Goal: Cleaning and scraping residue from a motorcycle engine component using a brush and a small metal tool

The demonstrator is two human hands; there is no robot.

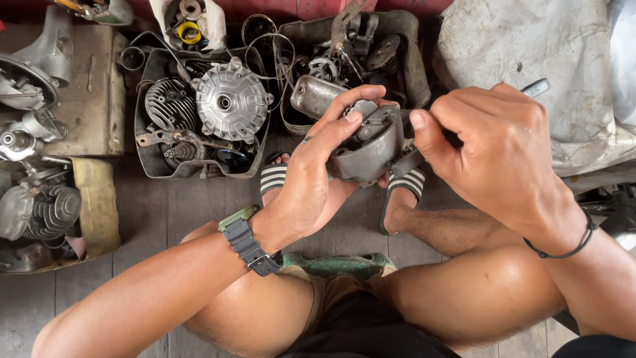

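Observation:
My left hand cups a grey metal engine part, a rounded cast housing with smaller fittings on top. It is held above my sandalled feet. My right hand is closed around the part's right end, thumb and fingers pinching a small piece there; what it pinches is hidden by the fingers. A watch with a dark strap sits on my left wrist and a thin black cord on my right.
A black tray at the back holds a finned cylinder and a round ribbed hub. A second tub holds mixed metal parts. Engine pieces lie at the left on cardboard. A white sack lies at right. The floor is wooden planks.

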